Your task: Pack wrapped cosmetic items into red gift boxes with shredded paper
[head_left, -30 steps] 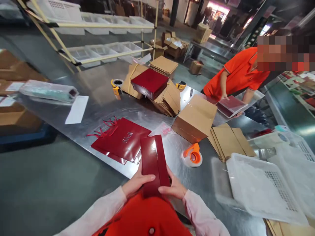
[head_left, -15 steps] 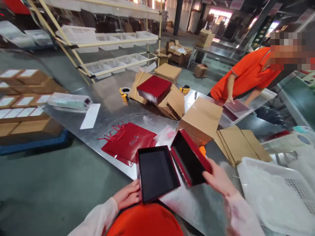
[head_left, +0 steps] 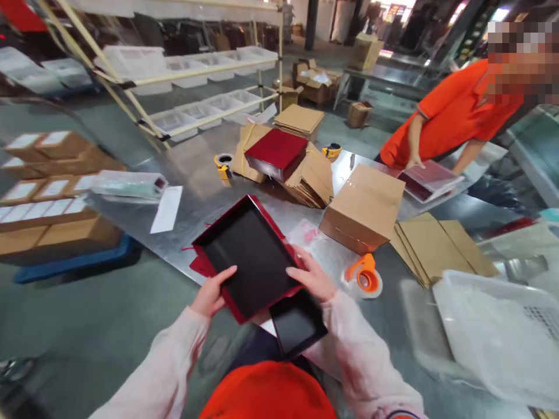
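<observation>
An open red box part [head_left: 251,262] with a black inside is held tilted between both hands. My left hand [head_left: 213,291] grips its lower left edge, thumb over the rim. My right hand [head_left: 312,276] holds its right edge, thumb inside the rim. Below it, near my body, a second box part [head_left: 298,323] with a black inside lies at the table's edge. Red paper bags [head_left: 201,263] lie mostly hidden under the held part. Right of my right hand, an orange tape dispenser [head_left: 364,276] rests on the metal table [head_left: 279,212].
A closed red box [head_left: 277,152] tops flattened cartons, beside a brown carton [head_left: 364,206]. White basket [head_left: 502,337] stands right. Across the table, a person in orange [head_left: 454,110] handles a clear-wrapped box. Stacked cartons [head_left: 56,192] stand left; a rack [head_left: 196,64] is behind.
The larger red part has swung left over the bags, now in both hands. My left hand has left the other part, which sits lower right. The tape dispenser is uncovered.
</observation>
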